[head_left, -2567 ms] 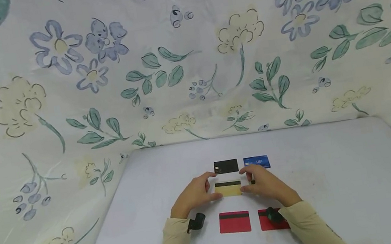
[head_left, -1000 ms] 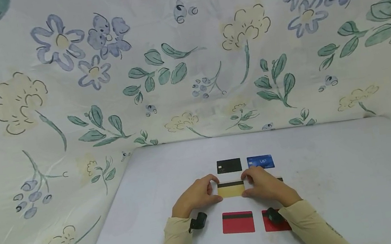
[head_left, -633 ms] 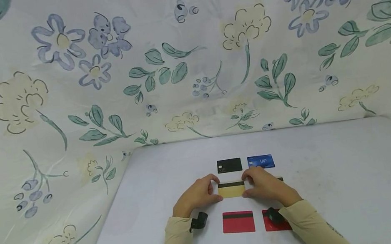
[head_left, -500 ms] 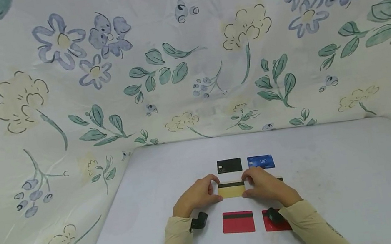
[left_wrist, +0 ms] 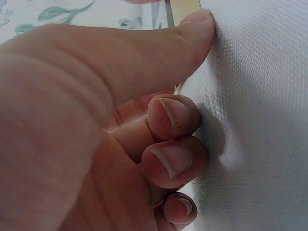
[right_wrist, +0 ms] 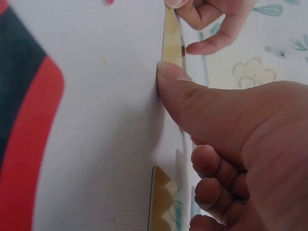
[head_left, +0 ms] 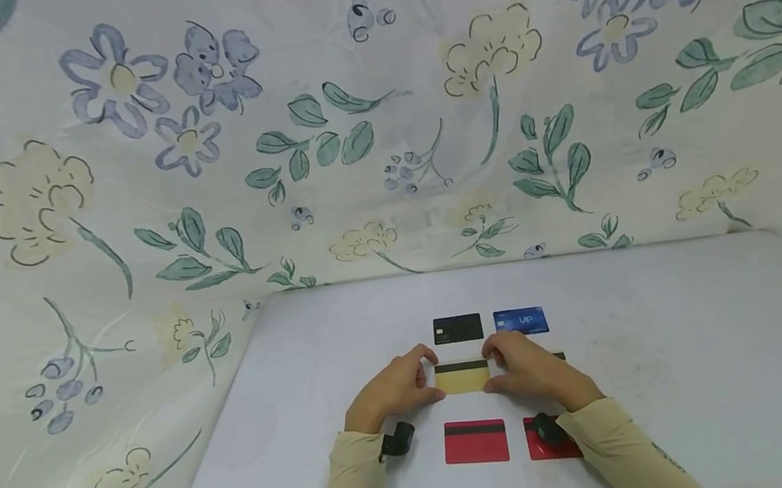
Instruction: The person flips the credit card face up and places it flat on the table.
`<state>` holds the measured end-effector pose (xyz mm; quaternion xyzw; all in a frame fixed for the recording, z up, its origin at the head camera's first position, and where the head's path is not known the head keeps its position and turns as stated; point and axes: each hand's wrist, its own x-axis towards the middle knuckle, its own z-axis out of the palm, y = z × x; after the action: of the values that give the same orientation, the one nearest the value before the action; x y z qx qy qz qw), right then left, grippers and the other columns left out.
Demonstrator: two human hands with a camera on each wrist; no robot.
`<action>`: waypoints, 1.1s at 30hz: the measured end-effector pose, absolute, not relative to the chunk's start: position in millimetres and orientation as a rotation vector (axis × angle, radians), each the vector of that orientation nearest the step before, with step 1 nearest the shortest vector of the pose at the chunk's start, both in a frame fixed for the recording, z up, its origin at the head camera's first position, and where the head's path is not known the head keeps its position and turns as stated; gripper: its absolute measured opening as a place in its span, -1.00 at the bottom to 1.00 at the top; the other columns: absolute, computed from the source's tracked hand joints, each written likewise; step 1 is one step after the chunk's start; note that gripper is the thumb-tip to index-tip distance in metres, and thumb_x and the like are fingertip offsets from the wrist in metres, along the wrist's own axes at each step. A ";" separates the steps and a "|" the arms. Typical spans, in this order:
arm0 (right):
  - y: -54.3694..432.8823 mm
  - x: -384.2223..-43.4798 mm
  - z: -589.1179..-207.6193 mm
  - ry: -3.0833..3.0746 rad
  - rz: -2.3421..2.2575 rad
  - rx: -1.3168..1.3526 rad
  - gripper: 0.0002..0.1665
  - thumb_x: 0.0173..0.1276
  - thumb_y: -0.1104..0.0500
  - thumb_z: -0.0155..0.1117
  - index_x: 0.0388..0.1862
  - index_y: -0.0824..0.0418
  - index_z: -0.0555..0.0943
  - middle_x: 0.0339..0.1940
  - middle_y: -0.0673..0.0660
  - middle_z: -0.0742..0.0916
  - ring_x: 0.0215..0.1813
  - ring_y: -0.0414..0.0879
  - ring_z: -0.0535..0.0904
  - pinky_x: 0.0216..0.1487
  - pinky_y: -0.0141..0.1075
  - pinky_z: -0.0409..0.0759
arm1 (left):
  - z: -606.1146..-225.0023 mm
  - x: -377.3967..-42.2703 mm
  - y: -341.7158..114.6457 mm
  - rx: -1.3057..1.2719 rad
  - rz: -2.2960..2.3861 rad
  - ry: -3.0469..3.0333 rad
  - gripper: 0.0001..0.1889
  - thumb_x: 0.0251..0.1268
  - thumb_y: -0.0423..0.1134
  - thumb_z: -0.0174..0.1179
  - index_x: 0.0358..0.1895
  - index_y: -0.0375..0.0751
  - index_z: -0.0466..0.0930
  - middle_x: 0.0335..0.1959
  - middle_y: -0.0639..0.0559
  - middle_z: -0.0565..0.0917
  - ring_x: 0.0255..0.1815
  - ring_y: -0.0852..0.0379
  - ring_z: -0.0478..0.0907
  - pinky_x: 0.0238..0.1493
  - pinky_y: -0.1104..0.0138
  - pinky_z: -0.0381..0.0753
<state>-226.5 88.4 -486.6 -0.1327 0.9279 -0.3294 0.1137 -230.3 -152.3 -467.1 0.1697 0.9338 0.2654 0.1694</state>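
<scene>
Gold card (head_left: 463,382) being gripped at both ends by left hand (head_left: 388,390) and right hand (head_left: 533,368).
Its corners are being steadied, apparently so that it is being kept square; on the surface (head_left: 683,369), it is being held flat between the black card (head_left: 458,329) beyond and a red card (head_left: 476,445) nearer, seemingly being aligned with them.

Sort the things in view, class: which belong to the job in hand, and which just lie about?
In the job:
yellow rectangular dark-striped card
left hand and right hand, holding it

Seemingly lying about:
black rectangular chip card
blue rectangular VIP card
red rectangular dark-striped card
second red card, partly hidden
second yellow card, partly hidden
</scene>
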 end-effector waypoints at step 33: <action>89.8 -224.6 -481.8 2.706 -0.902 -0.424 -0.36 0.10 0.10 0.69 0.14 0.20 0.64 -0.24 0.03 0.59 -0.14 -0.12 0.47 -0.03 -0.23 0.55 | -467.4 -232.2 -153.4 0.494 0.746 2.659 -0.50 0.25 -0.18 0.48 0.20 -0.17 0.54 -0.46 0.06 0.46 -0.43 0.18 0.40 -0.40 0.38 0.35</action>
<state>-224.6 89.8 -481.8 -0.1458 0.9306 -0.3101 0.1285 -232.2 -153.4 -467.4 0.1736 0.9344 0.2622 0.1675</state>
